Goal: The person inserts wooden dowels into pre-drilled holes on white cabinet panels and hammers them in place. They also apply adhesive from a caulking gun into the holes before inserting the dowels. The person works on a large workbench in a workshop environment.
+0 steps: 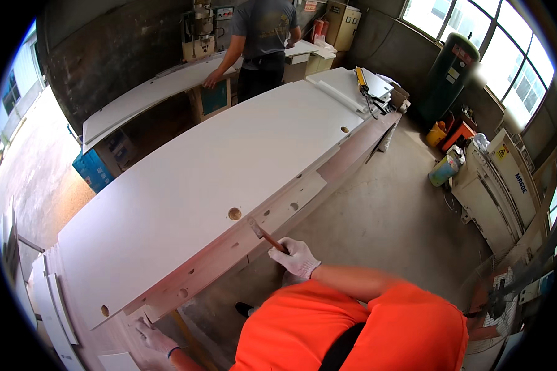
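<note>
In a white knitted glove, my right hand [296, 257] is closed round the wooden handle of a hammer [267, 236]. The hammer's head is up against the near edge of a long white panel [167, 191], beside a round hole [234, 214] in its face. Along that edge runs a narrower white board [229, 250] with several holes. My left hand [155, 339], also gloved, rests below the panel's lower left corner, at the end of the narrow board. Its fingers are stretched out, and I see nothing held in them.
Another person [263, 46] stands across the panel at a bench [161, 86] by a drilling machine [201, 31]. A yellow tool [361, 80] lies at the panel's far end. To the right are a dark green tank [449, 74], a bucket [444, 170] and a white machine [504, 185].
</note>
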Motion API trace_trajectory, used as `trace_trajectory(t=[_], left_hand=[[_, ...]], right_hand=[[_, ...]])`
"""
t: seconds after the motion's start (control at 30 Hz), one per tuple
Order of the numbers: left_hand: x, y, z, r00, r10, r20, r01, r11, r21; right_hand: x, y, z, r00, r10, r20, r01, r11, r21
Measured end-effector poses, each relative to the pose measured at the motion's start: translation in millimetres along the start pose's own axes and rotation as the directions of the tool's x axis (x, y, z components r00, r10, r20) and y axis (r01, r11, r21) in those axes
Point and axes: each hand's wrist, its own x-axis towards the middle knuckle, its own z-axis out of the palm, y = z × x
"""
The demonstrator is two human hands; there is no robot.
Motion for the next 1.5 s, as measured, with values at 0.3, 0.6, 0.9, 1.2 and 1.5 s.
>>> trace_trajectory(t=[0.3,0.6,0.9,1.2,1.5], left_hand=[[-277,38,204,0.409,-0.440,0.799,0.197,0.898,0.394],[-429,81,367,0.192,-0.316,0.929,-0.322,0.874,0.364],[-450,89,353,0.218,-0.543,0.811,0.119,0.840,0.530],[-463,112,430,0.143,-0.591,0.794,0.405,0.767,0.498],[-538,170,490,-0.130,-0.301,0.945,0.384,0.863,0.328]], right_hand=[[115,207,-198,0.882,0.235,-0.407,-0.367,0.885,-0.285],[262,271,-325,0.944,-0.224,-0.244,0.044,0.815,-0.577],[346,128,-565,0.526,-0.686,-0.502,0.026,0.603,-0.798],[421,110,-597,0.858,-0.300,-0.416,-0.150,0.629,-0.763],[183,120,-613,0.841,-0.364,-0.401,0.231,0.911,-0.342]])
